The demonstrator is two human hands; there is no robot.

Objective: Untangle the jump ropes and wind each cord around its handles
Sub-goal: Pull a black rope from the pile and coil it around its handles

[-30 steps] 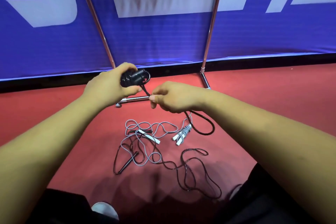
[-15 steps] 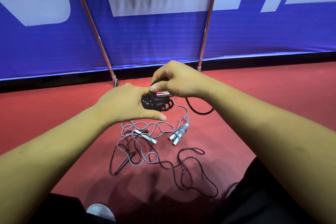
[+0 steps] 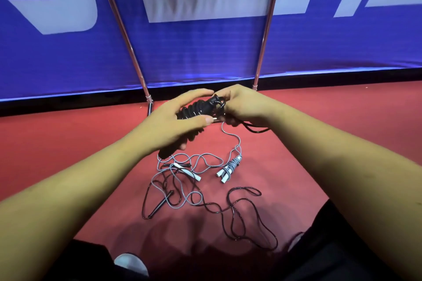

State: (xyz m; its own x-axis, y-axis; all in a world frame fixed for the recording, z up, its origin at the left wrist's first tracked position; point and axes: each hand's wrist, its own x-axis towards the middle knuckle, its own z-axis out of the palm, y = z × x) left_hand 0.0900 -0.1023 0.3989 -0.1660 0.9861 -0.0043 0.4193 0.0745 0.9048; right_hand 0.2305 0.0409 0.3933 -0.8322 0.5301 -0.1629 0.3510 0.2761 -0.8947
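**Above the red floor: two hands on one wound rope**

Both hands meet at a single black bundle [image 3: 198, 109], handles wrapped in black cord. The left hand [image 3: 178, 125] curls round its near end. The right hand [image 3: 243, 105] pinches its far end, and one black strand trails out beneath it. On the floor [image 3: 319, 134] lie one grey-wound bundle [image 3: 229, 167] showing two white handle tips, one loose white handle [image 3: 186, 170], one loose black handle [image 3: 161, 204], and tangled grey cord [image 3: 182, 198] and black cord [image 3: 247, 212]. Behind, two metal poles [image 3: 266, 29] cross a blue banner [image 3: 205, 48]; its white lettering is cropped and unreadable.
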